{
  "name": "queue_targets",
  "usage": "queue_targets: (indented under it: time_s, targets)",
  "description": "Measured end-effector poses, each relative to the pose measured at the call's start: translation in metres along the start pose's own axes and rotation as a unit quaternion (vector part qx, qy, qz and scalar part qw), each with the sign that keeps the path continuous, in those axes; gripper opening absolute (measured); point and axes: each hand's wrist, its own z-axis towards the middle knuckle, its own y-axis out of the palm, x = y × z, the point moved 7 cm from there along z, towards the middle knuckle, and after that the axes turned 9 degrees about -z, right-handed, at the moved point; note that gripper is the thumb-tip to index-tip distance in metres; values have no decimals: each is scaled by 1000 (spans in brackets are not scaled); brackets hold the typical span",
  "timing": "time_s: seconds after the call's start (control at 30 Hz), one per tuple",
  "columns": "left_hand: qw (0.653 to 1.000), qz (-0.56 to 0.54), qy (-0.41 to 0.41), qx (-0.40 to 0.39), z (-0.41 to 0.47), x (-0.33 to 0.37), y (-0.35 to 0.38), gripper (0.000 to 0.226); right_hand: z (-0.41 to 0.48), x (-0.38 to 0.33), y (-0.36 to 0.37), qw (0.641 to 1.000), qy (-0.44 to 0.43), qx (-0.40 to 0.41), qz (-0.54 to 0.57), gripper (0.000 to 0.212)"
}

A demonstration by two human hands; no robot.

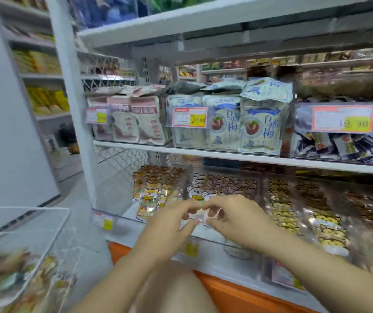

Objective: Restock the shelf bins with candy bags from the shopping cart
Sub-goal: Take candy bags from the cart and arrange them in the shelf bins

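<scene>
— At far left?
— Shopping cart (45, 224), white wire, low in the corner; blurred candy bags (11, 274) inside.

— Next, on the lower shelf?
— Clear shelf bins (182, 177) side by side. Leftmost bin: yellow animal-print bags (151, 190), standing in rows. Next bin: brown-and-white bear-print bags (223, 180).

— And the hands?
— Left hand (172, 224) and right hand (237, 218) close together, just before the second bin. Both pinching one small pinkish candy bag (200, 212) between fingertips, left on its left edge, right on its right edge. Print too blurred to read.

— Above?
— Middle shelf (135, 144) with pink-white packs (135, 120), then blue-white plum packs (257, 127), a price tag (190, 117) clipped in front.

— Further right?
— More bins with yellow cat-print bags (325, 220) below, dark small sachets (339, 143) above behind a second price tag (342, 118).
</scene>
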Motion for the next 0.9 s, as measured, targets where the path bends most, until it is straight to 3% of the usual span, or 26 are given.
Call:
queue_targets:
  time_s: [0.2,0.4,0.7,0.9]
  targets:
    - [990,55,-112,73,-71,-78,-103,31,76,-129,54,976,-95,-45,188,23]
    - [958,97,-218,159,-148,-145,-189,32,118,-253,97,945,-168,-78,270,18]
    - [895,59,-311,313,-232,-209,-283,31,168,-374,149,925,-262,-152,231,18]
    - [814,-4,-296,500,-287,-220,-339,25,208,-465,183,912,-338,-182,142,38]
